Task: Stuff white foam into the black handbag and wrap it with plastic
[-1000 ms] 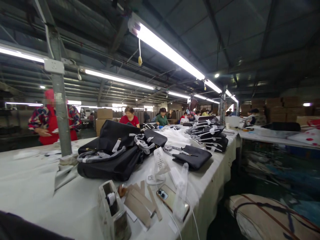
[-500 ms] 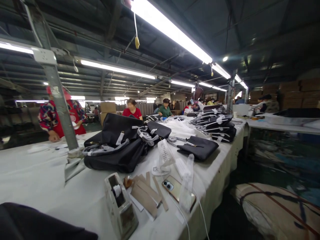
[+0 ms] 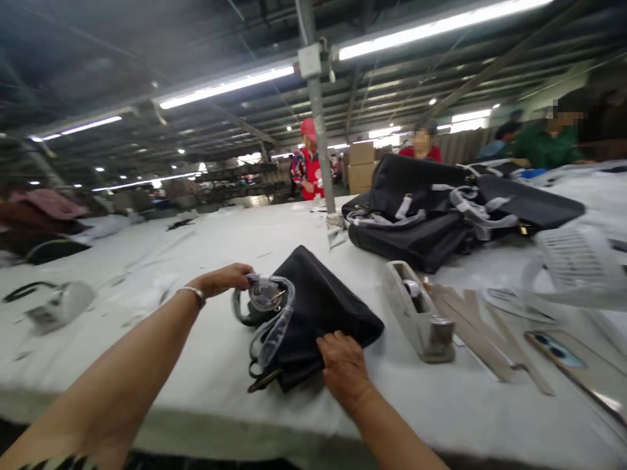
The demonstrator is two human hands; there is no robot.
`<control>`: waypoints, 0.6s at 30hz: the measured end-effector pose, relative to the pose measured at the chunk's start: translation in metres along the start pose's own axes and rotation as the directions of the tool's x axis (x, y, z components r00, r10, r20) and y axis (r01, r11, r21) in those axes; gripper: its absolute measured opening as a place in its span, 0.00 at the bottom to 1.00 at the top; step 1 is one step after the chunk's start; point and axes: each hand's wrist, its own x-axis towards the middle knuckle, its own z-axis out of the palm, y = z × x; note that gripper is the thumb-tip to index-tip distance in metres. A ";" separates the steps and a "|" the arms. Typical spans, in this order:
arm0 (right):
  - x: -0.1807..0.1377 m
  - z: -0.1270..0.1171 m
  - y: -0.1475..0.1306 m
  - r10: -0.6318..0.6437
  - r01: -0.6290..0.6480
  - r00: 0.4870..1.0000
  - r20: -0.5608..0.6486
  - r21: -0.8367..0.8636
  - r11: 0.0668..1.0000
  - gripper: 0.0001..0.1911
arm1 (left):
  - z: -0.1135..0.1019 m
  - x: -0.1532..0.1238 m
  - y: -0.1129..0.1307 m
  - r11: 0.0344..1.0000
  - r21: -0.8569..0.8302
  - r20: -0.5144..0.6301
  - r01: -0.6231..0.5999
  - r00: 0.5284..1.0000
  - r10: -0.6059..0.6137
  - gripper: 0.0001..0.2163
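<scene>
A black bag (image 3: 318, 307) lies on the white-covered table (image 3: 196, 365) in front of me. Its handles are wrapped in clear plastic (image 3: 268, 313). My left hand (image 3: 225, 279) is closed on the wrapped handle at the bag's left end. My right hand (image 3: 345, 369) rests on the bag's near right edge, fingers curled over the fabric and pressing it down.
A grey tape dispenser (image 3: 416, 313) stands right of the bag, with cardboard strips (image 3: 470, 323) and a phone (image 3: 568, 356) beyond. A pile of black bags (image 3: 441, 209) lies behind, beside a metal pole (image 3: 321, 130). Other people work across the table. A small white device (image 3: 61, 303) sits far left.
The view has swung left and down from the far end of the table. Both my arms and the black bag under them have come into view.
</scene>
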 end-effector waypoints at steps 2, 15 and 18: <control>-0.002 -0.002 0.001 -0.010 0.010 1.000 -0.005 -0.016 1.000 0.19 | -0.006 -0.004 -0.015 0.997 -0.078 0.019 0.008 1.000 -0.007 0.10; -0.006 0.001 -0.001 -0.017 0.015 0.999 -0.040 -0.037 0.999 0.25 | -0.012 -0.066 -0.093 0.981 -0.188 -0.069 0.042 0.996 -0.056 0.13; -0.008 -0.003 -0.004 0.001 -0.003 0.999 -0.040 -0.040 0.999 0.19 | 0.000 -0.087 -0.100 0.995 -0.085 -0.127 0.048 0.990 -0.059 0.11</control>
